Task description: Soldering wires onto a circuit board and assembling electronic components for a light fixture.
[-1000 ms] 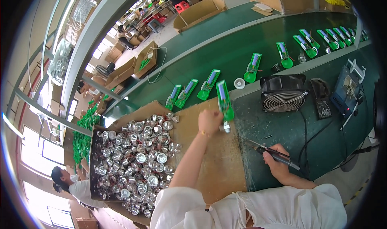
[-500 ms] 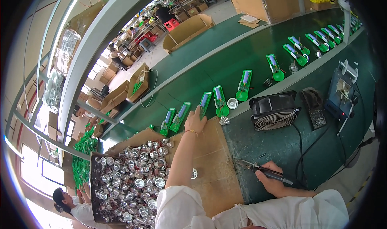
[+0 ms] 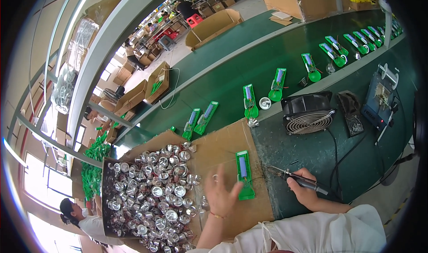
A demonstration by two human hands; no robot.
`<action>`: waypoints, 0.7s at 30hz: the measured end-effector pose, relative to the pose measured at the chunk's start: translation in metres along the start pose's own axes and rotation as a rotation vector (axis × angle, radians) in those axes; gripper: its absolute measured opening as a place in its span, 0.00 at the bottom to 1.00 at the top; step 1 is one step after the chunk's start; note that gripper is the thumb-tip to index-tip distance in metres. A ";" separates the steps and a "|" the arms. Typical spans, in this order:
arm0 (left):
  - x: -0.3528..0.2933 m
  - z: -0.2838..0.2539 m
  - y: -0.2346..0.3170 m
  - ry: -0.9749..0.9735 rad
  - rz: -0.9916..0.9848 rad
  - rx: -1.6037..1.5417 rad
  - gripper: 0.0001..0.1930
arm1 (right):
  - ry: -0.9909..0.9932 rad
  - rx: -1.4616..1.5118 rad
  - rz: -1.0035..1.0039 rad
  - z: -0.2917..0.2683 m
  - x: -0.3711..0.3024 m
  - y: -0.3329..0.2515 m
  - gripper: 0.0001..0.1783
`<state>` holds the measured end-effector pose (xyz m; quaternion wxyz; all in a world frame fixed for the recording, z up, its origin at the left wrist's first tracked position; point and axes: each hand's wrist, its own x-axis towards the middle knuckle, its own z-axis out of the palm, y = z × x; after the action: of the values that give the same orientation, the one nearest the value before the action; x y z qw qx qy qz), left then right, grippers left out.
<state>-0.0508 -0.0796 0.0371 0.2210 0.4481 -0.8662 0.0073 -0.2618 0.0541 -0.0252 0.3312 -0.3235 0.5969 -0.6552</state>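
On the brown cardboard sheet (image 3: 220,153) lies a green plastic housing (image 3: 246,192) fitted with a purple-blue cylindrical cell (image 3: 243,168) and thin wires. Just left of it is my left hand (image 3: 220,194), slightly blurred, fingers spread and holding nothing. My right hand (image 3: 306,190) grips a soldering iron (image 3: 307,183), its tip pointing left toward the housing but apart from it. An open box (image 3: 107,208) by my left arm is heaped with shiny silver reflector cups (image 3: 157,191), some spilling toward the cardboard.
Similar green housings (image 3: 276,92) line the green belt (image 3: 232,92). Beyond my right hand stand a black fan (image 3: 308,112), a dark iron holder (image 3: 350,115) and a blue soldering station (image 3: 379,99) with a solder spool. Cables cross the bench. A co-worker (image 3: 82,219) is at far left.
A green housing has come off the belt onto the cardboard. My left hand has drawn back from the belt and let go of it. The soldering iron stays in my right hand.
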 end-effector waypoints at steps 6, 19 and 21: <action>-0.028 0.019 -0.032 -0.186 -0.089 0.029 0.26 | 0.000 0.013 -0.007 0.001 -0.001 0.004 0.08; -0.054 -0.005 -0.021 -0.241 -0.300 0.295 0.28 | -0.041 0.045 -0.016 0.000 0.000 0.004 0.09; -0.054 -0.005 -0.020 -0.358 -0.390 0.262 0.27 | -0.041 0.062 0.009 0.001 0.000 0.004 0.09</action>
<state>-0.0065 -0.0489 0.0171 0.0020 0.6248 -0.7808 -0.0024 -0.2613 0.0533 -0.0294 0.3563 -0.3238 0.5708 -0.6651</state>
